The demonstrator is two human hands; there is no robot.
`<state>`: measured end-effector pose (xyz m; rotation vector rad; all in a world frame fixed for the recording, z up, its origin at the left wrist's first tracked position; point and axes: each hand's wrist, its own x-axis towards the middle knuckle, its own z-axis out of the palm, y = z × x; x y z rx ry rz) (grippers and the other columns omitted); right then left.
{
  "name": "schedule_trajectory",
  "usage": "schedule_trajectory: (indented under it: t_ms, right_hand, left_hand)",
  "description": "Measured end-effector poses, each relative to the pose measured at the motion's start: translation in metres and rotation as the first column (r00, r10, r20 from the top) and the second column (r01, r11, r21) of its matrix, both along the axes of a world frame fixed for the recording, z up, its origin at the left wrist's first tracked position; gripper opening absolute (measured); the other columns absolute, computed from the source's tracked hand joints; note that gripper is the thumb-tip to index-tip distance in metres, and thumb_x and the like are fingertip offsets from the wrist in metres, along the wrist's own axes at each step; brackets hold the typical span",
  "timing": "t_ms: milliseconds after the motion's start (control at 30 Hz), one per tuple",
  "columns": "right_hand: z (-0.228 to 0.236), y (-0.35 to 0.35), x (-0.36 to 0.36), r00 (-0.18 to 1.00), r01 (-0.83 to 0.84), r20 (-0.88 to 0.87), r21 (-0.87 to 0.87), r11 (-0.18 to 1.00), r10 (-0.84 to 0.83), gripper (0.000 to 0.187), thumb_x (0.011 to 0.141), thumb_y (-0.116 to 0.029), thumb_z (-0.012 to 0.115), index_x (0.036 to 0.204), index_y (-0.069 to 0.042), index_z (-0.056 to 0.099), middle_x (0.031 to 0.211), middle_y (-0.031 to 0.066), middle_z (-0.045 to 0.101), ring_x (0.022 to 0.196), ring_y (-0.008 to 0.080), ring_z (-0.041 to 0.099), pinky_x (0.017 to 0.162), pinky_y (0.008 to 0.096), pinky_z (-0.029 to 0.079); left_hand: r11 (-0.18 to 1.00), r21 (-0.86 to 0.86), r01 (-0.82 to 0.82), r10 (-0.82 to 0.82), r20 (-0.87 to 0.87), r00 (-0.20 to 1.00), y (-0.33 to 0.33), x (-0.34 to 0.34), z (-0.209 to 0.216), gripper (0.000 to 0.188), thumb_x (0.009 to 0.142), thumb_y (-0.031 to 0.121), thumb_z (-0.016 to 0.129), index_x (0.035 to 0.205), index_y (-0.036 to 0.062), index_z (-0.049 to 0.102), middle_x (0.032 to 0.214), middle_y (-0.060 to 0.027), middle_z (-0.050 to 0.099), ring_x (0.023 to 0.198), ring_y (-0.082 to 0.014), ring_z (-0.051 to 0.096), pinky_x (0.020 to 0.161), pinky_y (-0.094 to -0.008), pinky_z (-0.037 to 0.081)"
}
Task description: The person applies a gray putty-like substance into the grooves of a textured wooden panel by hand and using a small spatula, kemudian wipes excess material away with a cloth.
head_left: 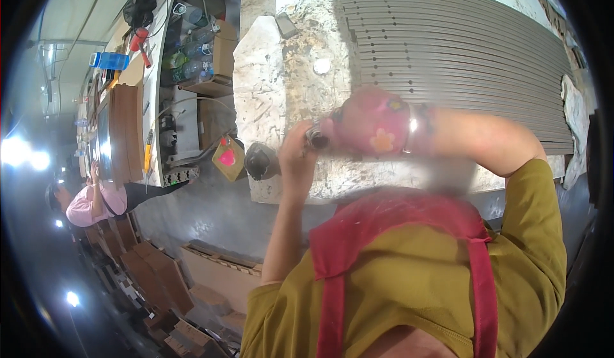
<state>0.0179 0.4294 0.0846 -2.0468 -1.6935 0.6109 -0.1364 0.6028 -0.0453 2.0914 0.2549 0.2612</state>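
Up close, here's the red apron (390, 214) over a mustard shirt (403, 275), leaning in against the table's (275, 185) near edge, and both hands meet above the tabletop, left of middle! The left hand (298, 150) has its fingers bent in beside a small dark piece (318, 139); whether they're pinching it, I can't tell. Across from it comes the right hand (371, 128), blurred, under a pink flowered cover, a shiny band (412, 128) at the wrist; its fingers are hidden, so spread or pressed together, I can't call it. That dark piece sits right between the two! Just beside the left hand, a black object (258, 161) by the table's near left corner. Beyond the hands, a white disc (322, 66) on the stained top, and over on the right side, a broad bank of grey strips (460, 45), side by side, dark holes near their left ends. Farther up, a grey block (286, 25) near the left edge. Off the table's left edge, a yellow stool (236, 169) with a pink patch; past it, bottles (192, 64) on a shelf, then a blue bin (109, 61) on the bench (151, 96), and away at the back, a co-worker in pink (96, 204)!
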Motion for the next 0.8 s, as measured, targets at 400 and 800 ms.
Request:
schedule_trajectory:
  t_ms: [400, 800]
  right_hand:
    - [-0.054, 0.007, -0.027, 0.979, 0.201, 0.029, 0.014, 0.979, -0.201, 0.020, 0.085, -0.026, 0.058, 0.087, -0.006, 0.060, 0.065, 0.0128, 0.062, 0.060, 0.0339, 0.062, 0.058, 0.0452, 0.049]
    - [-0.041, 0.002, -0.026, 0.978, 0.206, 0.058, -0.078, 0.975, -0.202, 0.031, 0.093, -0.034, 0.047, 0.088, -0.006, 0.059, 0.065, 0.0168, 0.062, 0.060, 0.0366, 0.061, 0.055, 0.0479, 0.048]
  left_hand:
    - [0.988, 0.016, -0.156, 0.155, 0.024, 0.988, -0.023, -0.004, -0.016, 0.049, 0.080, -0.006, 0.064, 0.126, 0.0069, 0.050, 0.127, -0.0094, 0.056, 0.113, -0.0212, 0.057, 0.094, -0.0328, 0.047]
    - [0.960, 0.182, -0.211, 0.189, 0.129, 0.973, -0.023, -0.005, -0.038, 0.047, 0.080, -0.004, 0.066, 0.123, 0.0077, 0.052, 0.125, -0.0090, 0.055, 0.112, -0.0232, 0.056, 0.092, -0.0337, 0.048]
